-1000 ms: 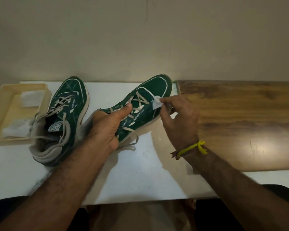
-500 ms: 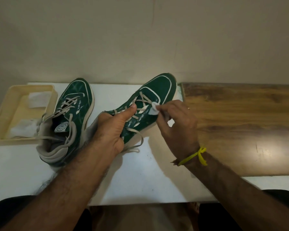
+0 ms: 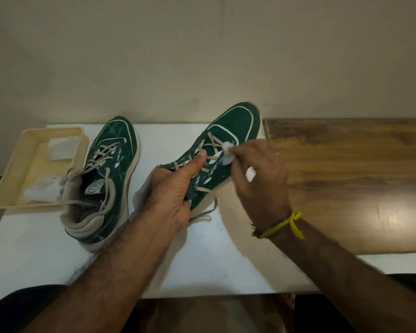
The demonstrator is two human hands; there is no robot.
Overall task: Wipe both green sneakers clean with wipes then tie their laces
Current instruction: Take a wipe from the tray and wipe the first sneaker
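Nearest the viewer, 2 bare forearms reach out over a smooth white table top (image 3: 202,265). A yellow cord band (image 3: 289,224) is knotted round the right wrist. The left hand (image 3: 175,191) grips the raised green sneaker (image 3: 228,138) at its heel end, fingers curled under the side and the thumb laid straight along the flat beige laces (image 3: 209,146). The right hand (image 3: 259,179) pinches a crumpled white wipe (image 3: 227,153) between its fingertips and presses it against the glossy green upper just beside the eyelets; the shoe's rounded toe, edged with thin white piping, tilts up and away. A loose lace end dangles below onto the table. To the left the second green sneaker (image 3: 113,162) stands on its pale rubber sole, its laces slack, its grey padded collar gaping. Just beside it sits a shallow cream rectangular tray (image 3: 7,188) holding 2 soft white folded wipes (image 3: 60,149). To the right lies a glossy wood-grain board (image 3: 346,176). A plain matte beige wall (image 3: 202,56) rises behind.
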